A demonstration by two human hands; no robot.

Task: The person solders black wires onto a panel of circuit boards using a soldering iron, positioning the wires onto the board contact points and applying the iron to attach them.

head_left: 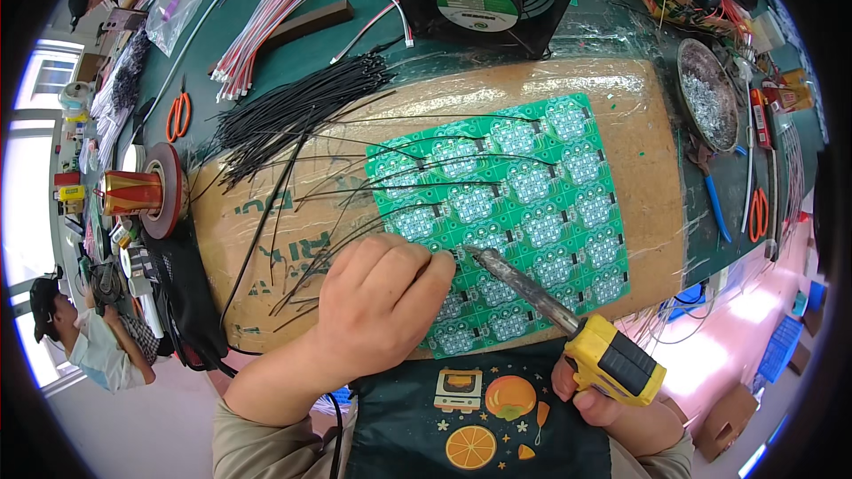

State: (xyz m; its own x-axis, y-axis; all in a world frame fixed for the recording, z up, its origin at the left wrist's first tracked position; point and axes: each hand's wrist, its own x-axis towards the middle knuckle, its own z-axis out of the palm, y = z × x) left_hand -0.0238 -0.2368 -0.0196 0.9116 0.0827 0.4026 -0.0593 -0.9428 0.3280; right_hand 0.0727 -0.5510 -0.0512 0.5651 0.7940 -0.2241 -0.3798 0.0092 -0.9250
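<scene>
A green panel of printed circuit boards (pixel 532 184) lies on the cardboard in front of me, with several black wires (pixel 426 184) running across it from the left. Over its lower left part my left hand (pixel 383 302) is closed in a pinch; the fingertips hide whatever is between them. In my right hand (pixel 587 395) is a yellow and black soldering gun (pixel 619 359), held from below. Its dark metal tip points up and left, ending on or just above the board beside my left fingers. A thick bundle of black wires (pixel 306 106) rests beyond my left hand.
Cardboard (pixel 652 213) covers the green table. A black fan (pixel 479 4) stands at the back. A metal dish (pixel 708 93) of silvery bits, blue-handled pliers (pixel 717 204) and orange scissors (pixel 757 215) lie right. Left are a solder spool (pixel 164 191) and more scissors (pixel 179 115).
</scene>
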